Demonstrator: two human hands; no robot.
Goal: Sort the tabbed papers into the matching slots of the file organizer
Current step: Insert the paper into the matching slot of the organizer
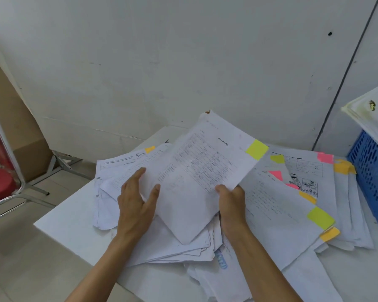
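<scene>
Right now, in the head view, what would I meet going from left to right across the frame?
Red chair → left hand → right hand, gripping the yellow-tabbed sheet → rightmost pink tab → blue file organizer.

Chair: red padded seat on a chrome tube frame (0, 184), far left, standing apart from the table.
Panel: brown flat cardboard-like sheet (13, 118), behind the chair, against the wall.
Wall: white painted surface (183, 62), scuffed, small dark holes.
Table: white flat top (70, 216), one corner towards the chair.
Floor: pale beige (20, 258).
</scene>
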